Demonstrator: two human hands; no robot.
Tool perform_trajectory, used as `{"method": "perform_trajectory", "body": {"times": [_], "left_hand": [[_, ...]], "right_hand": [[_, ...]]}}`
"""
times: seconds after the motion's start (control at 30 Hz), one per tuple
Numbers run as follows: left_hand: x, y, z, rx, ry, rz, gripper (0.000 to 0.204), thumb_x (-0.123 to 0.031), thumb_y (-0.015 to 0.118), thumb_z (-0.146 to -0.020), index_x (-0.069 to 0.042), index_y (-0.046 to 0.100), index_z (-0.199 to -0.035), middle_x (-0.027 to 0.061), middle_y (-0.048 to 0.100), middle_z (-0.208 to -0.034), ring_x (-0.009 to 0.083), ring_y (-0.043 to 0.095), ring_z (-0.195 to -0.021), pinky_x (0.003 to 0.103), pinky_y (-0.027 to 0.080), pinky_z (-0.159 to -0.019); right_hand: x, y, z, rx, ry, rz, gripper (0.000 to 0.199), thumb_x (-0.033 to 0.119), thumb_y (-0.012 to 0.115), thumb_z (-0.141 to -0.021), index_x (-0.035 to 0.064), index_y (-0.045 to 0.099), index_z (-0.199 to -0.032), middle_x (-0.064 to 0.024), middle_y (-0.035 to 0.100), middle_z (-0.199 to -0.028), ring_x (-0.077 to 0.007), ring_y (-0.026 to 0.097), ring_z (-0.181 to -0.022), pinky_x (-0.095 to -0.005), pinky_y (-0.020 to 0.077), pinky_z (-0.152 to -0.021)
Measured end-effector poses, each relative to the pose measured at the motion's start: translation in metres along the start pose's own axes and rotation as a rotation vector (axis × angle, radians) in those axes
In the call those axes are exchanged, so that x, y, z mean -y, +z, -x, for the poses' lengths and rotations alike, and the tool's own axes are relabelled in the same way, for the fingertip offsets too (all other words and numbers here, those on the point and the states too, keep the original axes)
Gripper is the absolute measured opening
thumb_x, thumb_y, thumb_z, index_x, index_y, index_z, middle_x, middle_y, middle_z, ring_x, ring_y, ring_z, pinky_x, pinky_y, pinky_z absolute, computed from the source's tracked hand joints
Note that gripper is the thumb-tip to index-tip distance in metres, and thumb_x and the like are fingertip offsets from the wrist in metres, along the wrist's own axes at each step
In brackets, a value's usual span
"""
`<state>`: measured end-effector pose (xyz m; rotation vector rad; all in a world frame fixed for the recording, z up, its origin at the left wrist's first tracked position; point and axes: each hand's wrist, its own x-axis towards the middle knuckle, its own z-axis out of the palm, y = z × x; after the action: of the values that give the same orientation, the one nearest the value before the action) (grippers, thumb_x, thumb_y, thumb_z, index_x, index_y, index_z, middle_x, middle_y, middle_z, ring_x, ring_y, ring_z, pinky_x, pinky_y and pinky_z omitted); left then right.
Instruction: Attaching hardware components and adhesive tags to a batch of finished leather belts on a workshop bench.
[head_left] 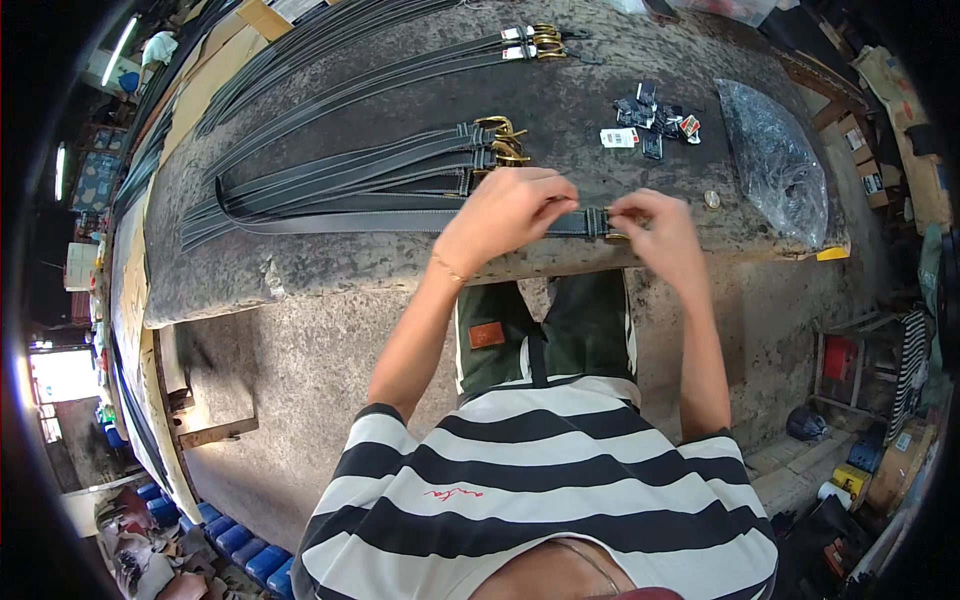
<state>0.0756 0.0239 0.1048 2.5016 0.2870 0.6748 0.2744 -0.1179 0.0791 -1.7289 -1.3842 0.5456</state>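
Observation:
A black belt (pixel 350 221) with light stitching lies along the table's near edge, its buckle end (pixel 597 222) at the right. My left hand (pixel 508 215) is over the belt, thumb and fingers pinched just left of that end. Whatever is in this pinch is too small to make out. My right hand (pixel 660 238) is at the buckle, partly covering it, fingertips curled together; what they grip is unclear. Beyond my left hand lie several more black belts (pixel 380 165) with gold-coloured buckles (pixel 508 140).
Tags with black parts (pixel 652 120) lie in a small pile at the right. Near them are a small round object (pixel 712 199) and a clear plastic bag (pixel 775 160). Further belts with white labels (pixel 518 42) stretch across the far side of the worn table (pixel 420 272).

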Motion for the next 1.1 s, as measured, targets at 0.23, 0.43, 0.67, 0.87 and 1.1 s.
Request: {"method": "perform_trajectory", "body": {"times": [0.23, 0.43, 0.67, 0.87, 1.1], "left_hand": [[0.031, 0.012, 0.039, 0.127, -0.077, -0.294, 0.009, -0.013, 0.071, -0.087, -0.004, 0.073, -0.087, 0.0103, 0.063, -0.085, 0.0324, 0.067, -0.080, 0.044, 0.054, -0.071], [0.036, 0.053, 0.041, 0.054, -0.053, -0.233, 0.011, -0.013, 0.072, -0.087, -0.003, 0.070, -0.086, 0.0091, 0.060, -0.084, 0.0292, 0.065, -0.082, 0.042, 0.053, -0.070], [0.041, 0.069, 0.042, -0.118, -0.069, -0.154, 0.009, -0.010, 0.074, -0.084, -0.003, 0.069, -0.084, 0.0102, 0.061, -0.083, 0.0309, 0.064, -0.079, 0.042, 0.052, -0.069], [0.055, 0.037, 0.068, -0.177, -0.226, -0.128, 0.010, -0.006, 0.077, -0.079, -0.002, 0.072, -0.087, 0.0110, 0.062, -0.082, 0.0320, 0.064, -0.076, 0.041, 0.054, -0.069], [0.048, 0.063, 0.052, -0.218, -0.069, -0.169, 0.009, -0.006, 0.078, -0.079, -0.002, 0.073, -0.085, 0.0094, 0.062, -0.080, 0.0293, 0.062, -0.075, 0.039, 0.050, -0.067]], "right_hand": [[-0.015, 0.072, -0.007, 0.070, -0.062, 0.284, 0.016, 0.003, 0.074, -0.079, 0.0047, 0.075, -0.095, -0.0117, 0.067, -0.118, -0.0335, 0.059, -0.115, -0.0443, 0.0475, -0.098], [-0.021, 0.033, 0.034, -0.187, 0.007, 0.189, 0.026, 0.004, 0.074, -0.080, 0.0049, 0.072, -0.106, -0.0154, 0.056, -0.137, -0.0366, 0.052, -0.128, -0.0449, 0.0432, -0.109], [-0.040, 0.019, 0.070, -0.296, 0.088, 0.133, 0.015, 0.004, 0.074, -0.084, 0.0043, 0.073, -0.099, -0.0118, 0.058, -0.126, -0.0309, 0.057, -0.115, -0.0418, 0.0478, -0.100], [-0.035, 0.029, 0.057, -0.267, 0.079, 0.062, 0.015, 0.007, 0.074, -0.085, 0.0041, 0.072, -0.100, -0.0107, 0.060, -0.122, -0.0308, 0.058, -0.114, -0.0408, 0.0492, -0.097], [-0.045, 0.032, 0.050, -0.291, 0.084, 0.020, 0.017, 0.008, 0.075, -0.085, 0.0037, 0.071, -0.102, -0.0110, 0.060, -0.120, -0.0326, 0.057, -0.113, -0.0423, 0.0496, -0.094]]}}
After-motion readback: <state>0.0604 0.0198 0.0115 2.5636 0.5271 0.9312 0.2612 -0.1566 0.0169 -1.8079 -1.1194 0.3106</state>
